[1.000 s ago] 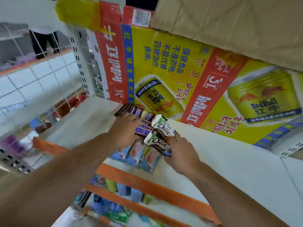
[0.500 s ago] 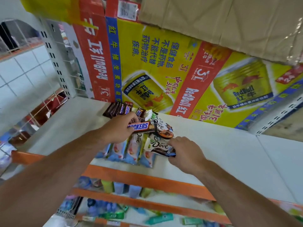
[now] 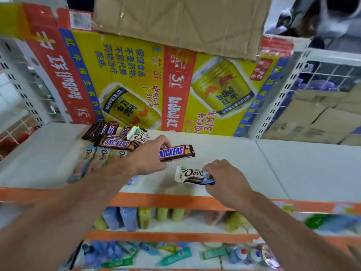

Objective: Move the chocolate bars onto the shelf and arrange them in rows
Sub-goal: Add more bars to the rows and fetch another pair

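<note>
My left hand (image 3: 148,159) grips a brown Snickers bar (image 3: 176,152) by its left end, above the white shelf (image 3: 224,153). To its right and nearer the front edge, my right hand (image 3: 224,177) pinches a white Dove bar (image 3: 190,174) by its right end, just over the shelf surface. A pile of chocolate bars (image 3: 111,137) lies at the back left of the shelf: several Snickers and a white Dove on top. Pale Dove bars (image 3: 97,155) lie side by side in front of the pile, partly hidden by my left forearm.
A flattened Red Bull carton (image 3: 136,79) stands behind the shelf, with brown cardboard (image 3: 185,22) above it. The shelf has an orange front edge (image 3: 175,201). Lower shelves (image 3: 156,222) hold small packets and bottles. White perforated uprights (image 3: 281,98) and stacked boxes stand at right.
Both hands have moved right, away from the pile. The left hand lifted a Snickers bar off it; the right hand carried a Dove bar to a bare part of the shelf.
</note>
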A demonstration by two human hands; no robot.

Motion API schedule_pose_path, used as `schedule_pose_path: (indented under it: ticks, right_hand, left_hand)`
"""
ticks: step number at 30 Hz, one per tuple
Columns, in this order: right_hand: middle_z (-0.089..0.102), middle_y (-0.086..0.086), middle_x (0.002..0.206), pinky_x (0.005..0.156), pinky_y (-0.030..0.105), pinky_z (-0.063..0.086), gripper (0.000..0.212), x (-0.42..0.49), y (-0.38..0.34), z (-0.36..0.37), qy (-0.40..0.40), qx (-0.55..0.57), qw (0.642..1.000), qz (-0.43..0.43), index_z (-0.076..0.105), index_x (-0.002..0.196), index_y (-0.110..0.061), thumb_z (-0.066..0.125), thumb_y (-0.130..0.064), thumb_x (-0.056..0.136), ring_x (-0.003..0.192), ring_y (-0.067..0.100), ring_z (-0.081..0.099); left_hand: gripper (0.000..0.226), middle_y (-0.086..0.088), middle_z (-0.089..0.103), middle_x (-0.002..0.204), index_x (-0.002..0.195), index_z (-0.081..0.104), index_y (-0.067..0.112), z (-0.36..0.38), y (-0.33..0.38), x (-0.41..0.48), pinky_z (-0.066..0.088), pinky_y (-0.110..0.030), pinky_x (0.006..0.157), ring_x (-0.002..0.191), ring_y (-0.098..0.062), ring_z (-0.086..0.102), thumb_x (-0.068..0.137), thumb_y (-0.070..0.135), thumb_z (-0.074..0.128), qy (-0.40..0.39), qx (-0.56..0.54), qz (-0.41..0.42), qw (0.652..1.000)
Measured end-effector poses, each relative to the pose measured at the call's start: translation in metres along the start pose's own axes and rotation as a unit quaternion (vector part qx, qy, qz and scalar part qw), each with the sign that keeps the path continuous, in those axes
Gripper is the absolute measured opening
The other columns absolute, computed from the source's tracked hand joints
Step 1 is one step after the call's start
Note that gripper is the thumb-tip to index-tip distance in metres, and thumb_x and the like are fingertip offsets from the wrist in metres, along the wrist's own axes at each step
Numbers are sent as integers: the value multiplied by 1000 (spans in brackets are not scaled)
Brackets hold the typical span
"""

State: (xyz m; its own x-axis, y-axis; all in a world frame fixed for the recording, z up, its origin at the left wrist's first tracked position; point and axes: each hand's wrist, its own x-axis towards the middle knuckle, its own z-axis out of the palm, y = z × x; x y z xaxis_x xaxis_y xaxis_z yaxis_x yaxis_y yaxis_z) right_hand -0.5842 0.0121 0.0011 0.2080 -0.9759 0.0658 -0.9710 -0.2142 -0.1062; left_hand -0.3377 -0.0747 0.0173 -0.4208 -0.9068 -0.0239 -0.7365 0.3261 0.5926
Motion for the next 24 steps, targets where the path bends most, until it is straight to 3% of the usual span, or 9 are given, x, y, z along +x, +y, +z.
schedule_pose_path:
  ticks: [4, 8, 13, 20, 24]
  right_hand:
    - [58, -6, 115, 89, 32, 46, 43, -54, 59, -16, 21, -3, 1000, 9, 59, 121, -28, 61, -25, 77, 111, 20, 50]
    - [56, -8, 118, 94, 32, 44, 45, -116, 125, -33, 12, -4, 1000, 27, 55, 124, -30, 62, -29, 80, 113, 17, 47]
    - [58, -7, 114, 90, 34, 47, 44, -187, 204, -49, 33, -10, 997, 75, 58, 121, -29, 63, -27, 78, 109, 19, 49]
    - [63, -1, 110, 84, 36, 47, 45, -254, 292, -64, 58, -8, 986, 157, 63, 118, -22, 68, -22, 73, 108, 26, 54]
    - [57, -2, 116, 84, 36, 46, 45, -283, 344, -69, 53, -20, 978, 200, 57, 125, -23, 64, -25, 80, 112, 23, 47]
  left_hand:
    - [47, 10, 63, 99, 109, 48, 30, 45, 66, 2, 51, -23, 69, 83, -8, 61, 72, 21, 75, 19, 25, 42, 999]
    - [41, 10, 61, 96, 104, 53, 29, 96, 138, 8, 51, -32, 76, 83, -8, 58, 69, 18, 74, 39, 21, 94, 995]
    - [39, 10, 53, 93, 102, 58, 28, 157, 224, 24, 46, -27, 77, 82, -6, 52, 67, 20, 76, 46, 30, 168, 984]
    - [42, 12, 57, 97, 103, 58, 31, 225, 325, 61, 40, -16, 71, 83, -3, 54, 67, 20, 78, 7, 6, 214, 977]
    - [44, 15, 55, 97, 106, 58, 31, 267, 377, 98, 40, -12, 71, 86, 1, 54, 69, 25, 80, -32, -6, 244, 969]
